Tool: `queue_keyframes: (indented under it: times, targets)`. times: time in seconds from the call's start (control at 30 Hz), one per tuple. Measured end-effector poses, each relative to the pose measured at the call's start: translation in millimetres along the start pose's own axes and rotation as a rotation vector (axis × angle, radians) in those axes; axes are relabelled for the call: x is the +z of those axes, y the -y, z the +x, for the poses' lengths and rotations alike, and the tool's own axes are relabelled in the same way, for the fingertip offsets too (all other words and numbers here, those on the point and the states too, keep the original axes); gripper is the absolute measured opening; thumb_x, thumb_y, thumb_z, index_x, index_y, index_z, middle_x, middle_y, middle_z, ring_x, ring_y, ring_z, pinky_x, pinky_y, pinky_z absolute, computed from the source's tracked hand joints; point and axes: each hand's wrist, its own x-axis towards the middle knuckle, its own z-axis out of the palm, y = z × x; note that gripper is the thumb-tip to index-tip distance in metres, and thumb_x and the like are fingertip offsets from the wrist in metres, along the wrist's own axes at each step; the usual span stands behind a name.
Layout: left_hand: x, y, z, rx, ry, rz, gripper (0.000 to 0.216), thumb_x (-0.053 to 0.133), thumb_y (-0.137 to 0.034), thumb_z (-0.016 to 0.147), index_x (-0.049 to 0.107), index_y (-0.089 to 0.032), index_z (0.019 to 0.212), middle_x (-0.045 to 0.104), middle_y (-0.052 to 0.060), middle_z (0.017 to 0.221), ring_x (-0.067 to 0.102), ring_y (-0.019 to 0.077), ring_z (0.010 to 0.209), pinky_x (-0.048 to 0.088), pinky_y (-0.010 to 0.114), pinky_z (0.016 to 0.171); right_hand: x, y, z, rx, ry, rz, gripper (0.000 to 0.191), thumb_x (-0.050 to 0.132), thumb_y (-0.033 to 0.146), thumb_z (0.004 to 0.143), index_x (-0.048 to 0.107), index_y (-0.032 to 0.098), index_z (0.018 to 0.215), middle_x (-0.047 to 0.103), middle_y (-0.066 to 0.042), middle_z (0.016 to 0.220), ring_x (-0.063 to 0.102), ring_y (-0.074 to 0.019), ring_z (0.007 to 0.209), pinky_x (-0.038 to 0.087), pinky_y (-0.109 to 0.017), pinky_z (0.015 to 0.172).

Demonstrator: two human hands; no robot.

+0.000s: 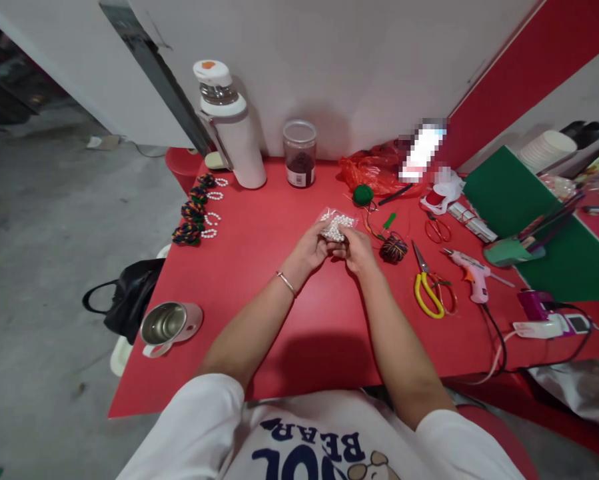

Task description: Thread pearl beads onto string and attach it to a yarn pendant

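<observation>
Two hands together: left hand (312, 250) and right hand (358, 250), fingers of both closed on one small clear plastic bag of white pearl beads (335, 225), held just over the red table (279, 333). Right of the bag: multicoloured yarn ball (393, 249). Step, as judged: working at the bag; such tiny, roll-prone beads want a fine pinch.

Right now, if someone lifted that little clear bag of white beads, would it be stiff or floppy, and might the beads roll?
Probably floppy: the bag of beads bulges unevenly between the left hand and right hand. Its thin clear film may be slippery. Loose round beads would likely roll across the flat red table if spilled.
</observation>
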Motion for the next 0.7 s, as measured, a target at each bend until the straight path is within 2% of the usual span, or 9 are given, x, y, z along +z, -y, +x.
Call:
queue_keyframes:
  times: [0.07, 0.17, 0.33, 0.53, 0.6, 0.7]
  targets:
    - [6, 3, -4, -0.054, 0.001, -0.094, 0.023, 0.064, -0.032, 0.095, 0.059, -0.016, 0.080, 0.055, -0.002, 0.059, 0.043, 0.0081, 0.040, 0.036, 0.021, 0.042, 2, -1, 0, 0.002, -0.006, 0.015, 0.015, 0.065, 0.020, 0.102, 0.064, 0.014, 0.089, 0.072, -0.003, 0.063, 0.066, -0.0127, 0.043, 0.053, -0.016, 0.039]
    - [14, 7, -8, -0.051, -0.071, -0.200, 0.027, 0.061, -0.034, 0.100, 0.055, -0.018, 0.079, 0.049, -0.005, 0.056, 0.038, 0.0061, 0.038, 0.032, 0.018, 0.040, 4, -2, 1, -0.005, -0.014, 0.037, 0.016, 0.064, 0.019, 0.104, 0.062, 0.015, 0.088, 0.072, -0.003, 0.064, 0.066, -0.0128, 0.043, 0.052, -0.016, 0.038]
    - [20, 11, -5, -0.088, -0.217, -0.203, 0.038, 0.065, -0.043, 0.101, 0.050, -0.020, 0.076, 0.033, -0.010, 0.051, 0.031, 0.0060, 0.035, 0.026, 0.017, 0.038, 3, -2, -1, 0.003, 0.021, 0.022, 0.017, 0.065, 0.022, 0.104, 0.063, 0.015, 0.089, 0.074, -0.004, 0.066, 0.066, -0.0133, 0.043, 0.053, -0.017, 0.038]
    - [20, 12, -5, -0.128, -0.199, -0.173, 0.047, 0.051, -0.045, 0.108, 0.050, -0.018, 0.069, 0.031, -0.009, 0.048, 0.025, 0.0049, 0.032, 0.022, 0.018, 0.035, 3, -2, -3, 0.044, 0.035, -0.055, 0.022, 0.064, 0.019, 0.103, 0.062, 0.015, 0.082, 0.074, -0.004, 0.065, 0.065, -0.0125, 0.042, 0.050, -0.016, 0.037]
    - [19, 13, -5, -0.126, -0.213, -0.183, 0.045, 0.054, -0.044, 0.107, 0.050, -0.019, 0.069, 0.031, -0.009, 0.048, 0.026, 0.0050, 0.033, 0.022, 0.018, 0.036, 3, -2, -3, 0.049, 0.026, -0.059, 0.022, 0.064, 0.018, 0.103, 0.063, 0.014, 0.082, 0.074, -0.004, 0.065, 0.065, -0.0123, 0.043, 0.050, -0.016, 0.037]
    - [18, 14, -3, -0.109, -0.222, -0.194, 0.041, 0.067, -0.044, 0.099, 0.050, -0.019, 0.070, 0.035, -0.008, 0.050, 0.027, 0.0052, 0.035, 0.022, 0.017, 0.037, 3, -3, -3, 0.049, 0.019, -0.050, 0.021, 0.063, 0.016, 0.102, 0.063, 0.014, 0.081, 0.074, -0.004, 0.065, 0.066, -0.0121, 0.044, 0.050, -0.015, 0.038]
